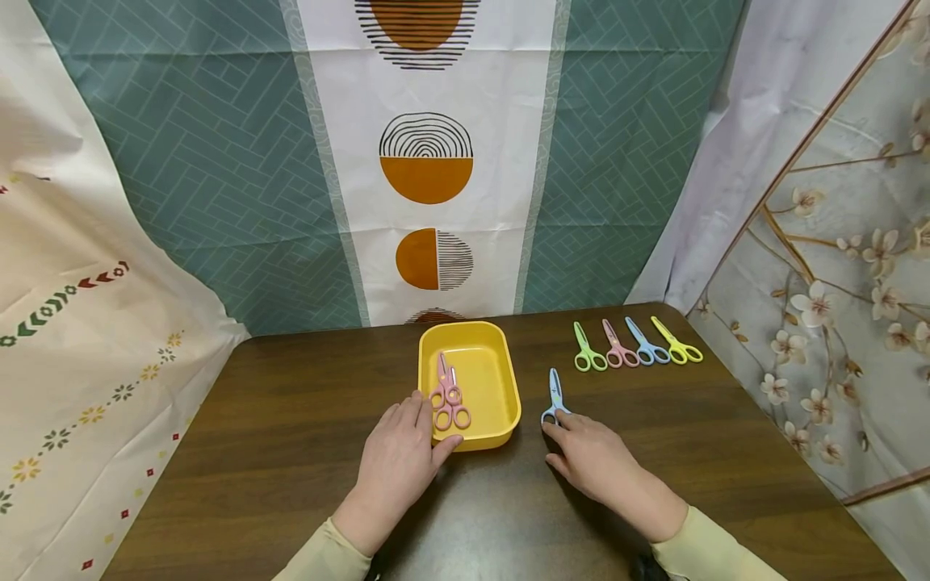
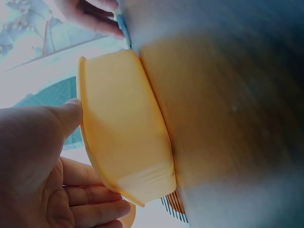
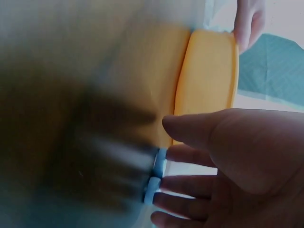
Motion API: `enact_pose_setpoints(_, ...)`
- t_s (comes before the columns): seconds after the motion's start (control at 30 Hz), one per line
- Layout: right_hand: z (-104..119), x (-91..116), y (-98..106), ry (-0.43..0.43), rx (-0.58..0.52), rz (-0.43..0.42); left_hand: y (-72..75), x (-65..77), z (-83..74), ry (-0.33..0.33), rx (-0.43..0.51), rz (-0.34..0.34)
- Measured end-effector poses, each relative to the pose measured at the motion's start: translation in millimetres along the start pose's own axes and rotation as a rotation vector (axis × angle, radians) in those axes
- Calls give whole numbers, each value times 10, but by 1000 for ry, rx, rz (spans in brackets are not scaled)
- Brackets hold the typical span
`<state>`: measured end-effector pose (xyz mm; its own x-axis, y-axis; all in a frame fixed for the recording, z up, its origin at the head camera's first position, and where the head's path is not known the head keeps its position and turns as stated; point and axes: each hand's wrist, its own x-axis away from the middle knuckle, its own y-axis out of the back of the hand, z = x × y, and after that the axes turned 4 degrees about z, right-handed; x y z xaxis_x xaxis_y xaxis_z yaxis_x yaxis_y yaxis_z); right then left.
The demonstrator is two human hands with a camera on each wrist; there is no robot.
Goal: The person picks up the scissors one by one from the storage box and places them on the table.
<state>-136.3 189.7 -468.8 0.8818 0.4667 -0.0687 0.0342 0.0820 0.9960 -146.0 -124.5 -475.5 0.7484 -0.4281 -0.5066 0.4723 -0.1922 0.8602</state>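
Observation:
My left hand (image 1: 402, 444) rests at the near left corner of a yellow tray (image 1: 488, 391), its thumb on the near rim. The left wrist view shows the fingers straight beside the rim. Two pairs of pink scissors (image 1: 441, 367) lie in the tray's left side, handles toward me. To the right of the tray, my right hand (image 1: 592, 456) touches the handles of light blue scissors (image 1: 555, 391) with its fingertips. These scissors lie on the table, blades pointing away. In the right wrist view the thumb is apart from the blue handle loops (image 3: 152, 190).
At the back right of the brown table (image 1: 305, 452) lie green scissors (image 1: 582, 343), pink scissors (image 1: 613, 339), blue scissors (image 1: 643, 339) and yellow scissors (image 1: 668, 335) in a row. A patterned curtain (image 1: 240, 161) hangs behind the table.

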Motion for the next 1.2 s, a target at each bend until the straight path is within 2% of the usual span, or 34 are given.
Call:
enact_pose_setpoints(0.2,-119,-120,51,50,39,78,3,-3,-6,-3,0,-3)
enact_pose_setpoints(0.3,-159,-176,50,57,48,90,6,-3,-6,-3,-2,-2)
enact_pose_setpoints(0.73,-410,-464,-35,68,113,13,1,-3,-11,6,7,19)
enact_pose_setpoints(1.03,-531,-612,-58,94,106,-35,14,-9,-10,8,4,27)
enact_pose_setpoints(1.2,-580,-702,-71,88,84,-31,13,-6,-7,9,8,24)
